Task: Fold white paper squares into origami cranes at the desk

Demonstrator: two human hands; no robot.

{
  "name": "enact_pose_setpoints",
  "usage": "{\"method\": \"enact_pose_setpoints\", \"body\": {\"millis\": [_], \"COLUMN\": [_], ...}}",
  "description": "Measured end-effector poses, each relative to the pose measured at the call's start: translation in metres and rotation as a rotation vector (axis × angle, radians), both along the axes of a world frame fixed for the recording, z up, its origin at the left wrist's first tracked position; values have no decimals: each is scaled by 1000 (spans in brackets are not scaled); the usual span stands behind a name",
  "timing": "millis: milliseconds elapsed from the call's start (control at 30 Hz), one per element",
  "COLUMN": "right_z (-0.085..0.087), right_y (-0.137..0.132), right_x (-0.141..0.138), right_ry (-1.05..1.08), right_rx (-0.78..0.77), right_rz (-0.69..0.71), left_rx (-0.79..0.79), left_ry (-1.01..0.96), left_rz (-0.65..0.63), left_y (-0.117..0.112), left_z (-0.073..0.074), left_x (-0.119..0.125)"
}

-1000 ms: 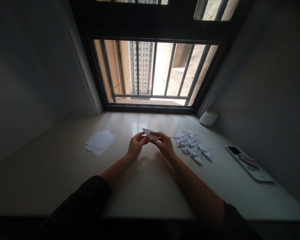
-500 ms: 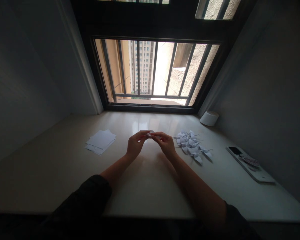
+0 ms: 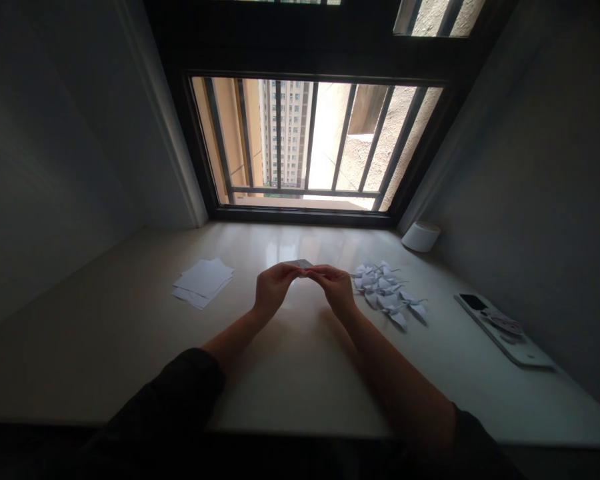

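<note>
A small folded piece of white paper [image 3: 300, 263] is pinched between both hands above the middle of the sill, mostly hidden by the fingers. My left hand [image 3: 274, 287] grips it from the left, and my right hand [image 3: 336, 285] from the right, with the fingertips of both meeting at its near edge. Just right of my right hand lies a cluster of several folded white paper figures [image 3: 383, 285] with thin pointed ends. Off to the left rests a small loose stack of flat white paper sheets [image 3: 203, 279].
The pale, glossy sill [image 3: 290, 373] runs up to a dark-framed window [image 3: 300, 217] with bars outside. A white rounded object [image 3: 421, 237] stands in the back right corner. Along the right wall lies a phone-like white slab [image 3: 505, 333] with a dark patch. Walls close in both sides.
The fingertips have drawn closer together on the folded paper, and its visible part has shifted in angle. Both hands stay in nearly the same place. The view has shifted very slightly.
</note>
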State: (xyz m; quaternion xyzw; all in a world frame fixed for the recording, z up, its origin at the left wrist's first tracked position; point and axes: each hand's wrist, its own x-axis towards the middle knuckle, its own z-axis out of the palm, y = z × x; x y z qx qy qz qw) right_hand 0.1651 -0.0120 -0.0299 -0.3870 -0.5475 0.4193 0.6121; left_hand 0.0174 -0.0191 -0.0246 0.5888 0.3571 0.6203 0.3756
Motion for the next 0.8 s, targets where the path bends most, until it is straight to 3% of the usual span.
{"method": "enact_pose_setpoints", "body": {"millis": [267, 567, 800], "right_z": [-2, -3, 1], "right_y": [3, 3, 1], "right_x": [2, 3, -1], "right_ry": [20, -3, 165], "right_rx": [-38, 45, -77], "right_rz": [-39, -132, -68], "left_rx": [31, -107, -101], "left_ry": [-6, -78, -139], "left_rz": [125, 88, 54], "left_y": [1, 2, 0], "left_z": [2, -3, 2], "left_x": [-2, 1, 2]}}
